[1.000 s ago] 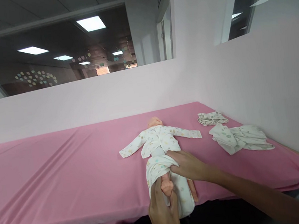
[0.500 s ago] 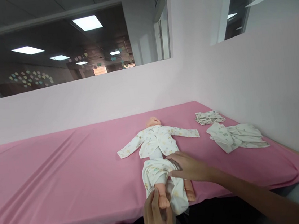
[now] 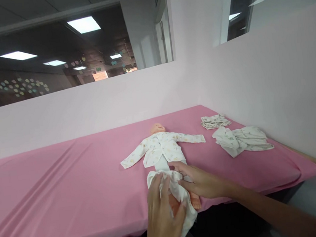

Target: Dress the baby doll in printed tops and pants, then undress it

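A baby doll (image 3: 161, 147) in a white printed top lies on its back on the pink sheet (image 3: 69, 191), arms spread, head toward the wall. White printed trousers (image 3: 175, 191) are bunched around its legs. My left hand (image 3: 161, 214) grips the cloth over the doll's left-side leg near the table's front edge. My right hand (image 3: 201, 182) pinches the trousers' waistband by the doll's hip. One bare foot (image 3: 195, 203) shows beside my right hand.
A spread white garment (image 3: 239, 140) and a smaller folded one (image 3: 214, 121) lie at the right, close to the pink side wall. The sheet's front edge drops off just below my hands. A window runs above the back wall.
My left hand let go of the doll's foot and moved up onto the trousers over the leg. The right hand stayed at the waistband. The camera view drifted right.
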